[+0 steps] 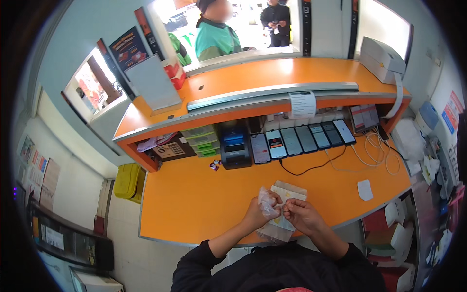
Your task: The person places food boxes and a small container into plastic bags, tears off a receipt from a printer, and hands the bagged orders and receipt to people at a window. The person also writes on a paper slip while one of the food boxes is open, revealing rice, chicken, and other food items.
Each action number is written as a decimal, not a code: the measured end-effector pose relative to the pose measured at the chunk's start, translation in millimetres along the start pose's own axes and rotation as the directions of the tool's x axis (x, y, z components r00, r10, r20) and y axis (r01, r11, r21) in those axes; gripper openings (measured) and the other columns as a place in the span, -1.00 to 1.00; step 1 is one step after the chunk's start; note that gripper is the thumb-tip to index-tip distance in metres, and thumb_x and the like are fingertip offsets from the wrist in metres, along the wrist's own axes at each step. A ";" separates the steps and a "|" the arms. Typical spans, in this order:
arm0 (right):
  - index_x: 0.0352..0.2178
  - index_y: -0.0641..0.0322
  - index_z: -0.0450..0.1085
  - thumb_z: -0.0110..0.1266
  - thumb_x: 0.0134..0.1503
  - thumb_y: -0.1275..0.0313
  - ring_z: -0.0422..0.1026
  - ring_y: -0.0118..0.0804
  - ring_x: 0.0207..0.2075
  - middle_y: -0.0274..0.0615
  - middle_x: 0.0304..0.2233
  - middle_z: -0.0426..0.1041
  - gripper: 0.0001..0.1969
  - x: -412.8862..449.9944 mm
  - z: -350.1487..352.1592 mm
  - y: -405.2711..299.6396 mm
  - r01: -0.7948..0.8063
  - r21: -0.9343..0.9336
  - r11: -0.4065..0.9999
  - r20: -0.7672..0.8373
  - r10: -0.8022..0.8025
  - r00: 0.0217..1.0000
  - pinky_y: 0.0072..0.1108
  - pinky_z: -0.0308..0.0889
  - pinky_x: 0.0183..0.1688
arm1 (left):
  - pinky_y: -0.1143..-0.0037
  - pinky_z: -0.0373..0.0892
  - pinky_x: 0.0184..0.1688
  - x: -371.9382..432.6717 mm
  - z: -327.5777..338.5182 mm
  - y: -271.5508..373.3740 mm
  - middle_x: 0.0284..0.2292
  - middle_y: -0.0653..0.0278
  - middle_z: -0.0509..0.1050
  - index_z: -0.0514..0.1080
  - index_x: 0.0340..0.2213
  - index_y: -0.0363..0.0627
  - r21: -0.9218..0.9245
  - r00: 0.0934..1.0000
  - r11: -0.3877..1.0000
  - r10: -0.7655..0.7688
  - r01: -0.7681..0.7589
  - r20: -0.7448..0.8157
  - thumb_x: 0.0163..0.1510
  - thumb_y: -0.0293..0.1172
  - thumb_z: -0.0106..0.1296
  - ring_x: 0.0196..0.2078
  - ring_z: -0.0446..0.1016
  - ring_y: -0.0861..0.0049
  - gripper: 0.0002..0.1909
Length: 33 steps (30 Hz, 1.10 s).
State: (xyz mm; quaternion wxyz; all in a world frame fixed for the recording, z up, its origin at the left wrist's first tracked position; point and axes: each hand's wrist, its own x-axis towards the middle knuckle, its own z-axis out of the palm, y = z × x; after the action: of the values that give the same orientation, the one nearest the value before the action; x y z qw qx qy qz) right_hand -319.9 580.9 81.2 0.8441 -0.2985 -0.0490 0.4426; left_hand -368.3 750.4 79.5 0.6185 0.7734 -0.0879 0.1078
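My left hand (255, 213) is closed around crumpled clear plastic film (267, 202) above the orange desk. My right hand (304, 215) is beside it, thumb and fingertips pinched together close to the left fingers. Whether anything small sits in that pinch cannot be made out. Under both hands, near the desk's front edge, lies a flat pale packet (288, 191) with yellow marks and a translucent wrapping. The hands cover its middle.
Several phones (285, 141) stand in a row under the orange shelf (248, 75), beside a dark receipt printer (236, 149). Cables (377, 149) trail at the right near a white paper slip (365, 190). A label printer (383, 60) sits above. People (217, 40) stand beyond the window.
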 end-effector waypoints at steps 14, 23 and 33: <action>-0.34 0.35 0.33 -0.05 0.09 0.52 0.35 -0.47 -0.40 -0.26 -0.43 0.37 -0.89 10.6 -13.3 -1.8 -0.093 0.018 0.995 0.162 0.089 0.983 -0.64 0.28 -0.29 | 0.53 0.30 -0.39 -2.2 3.8 11.3 -0.51 0.23 0.39 0.08 -0.70 -0.10 0.120 0.987 0.985 -0.109 0.124 -0.119 -0.30 -0.61 0.09 -0.46 0.38 0.46 -0.66; -0.37 0.37 0.34 -0.01 0.06 0.53 0.32 -0.49 -0.43 -0.25 -0.49 0.37 -0.89 9.1 -10.8 -18.0 -0.067 -0.240 0.968 0.188 0.114 0.976 -0.63 0.25 -0.31 | 0.52 0.28 -0.41 -5.5 10.2 9.5 -0.52 0.23 0.37 0.08 -0.70 -0.10 0.294 0.987 0.951 -0.058 0.100 -0.148 -0.34 -0.64 0.09 -0.47 0.34 0.45 -0.65; -0.30 0.34 0.35 -0.04 0.09 0.48 0.37 -0.50 -0.39 -0.27 -0.43 0.40 -0.84 2.8 -34.8 -40.0 -0.005 -0.292 0.956 0.110 0.039 0.993 -0.67 0.30 -0.29 | 0.59 0.21 -0.34 -9.6 1.2 14.8 -0.49 0.24 0.33 0.08 -0.72 -0.04 0.227 0.937 0.953 -0.119 0.201 -0.330 -0.27 -0.64 0.02 -0.42 0.28 0.57 -0.69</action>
State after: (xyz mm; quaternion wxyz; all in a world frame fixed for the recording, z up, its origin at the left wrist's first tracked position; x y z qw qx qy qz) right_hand -277.5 549.9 74.2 0.7819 -0.3941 -0.1585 0.4564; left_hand -381.4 746.0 90.4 0.5258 0.8247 0.0894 0.1880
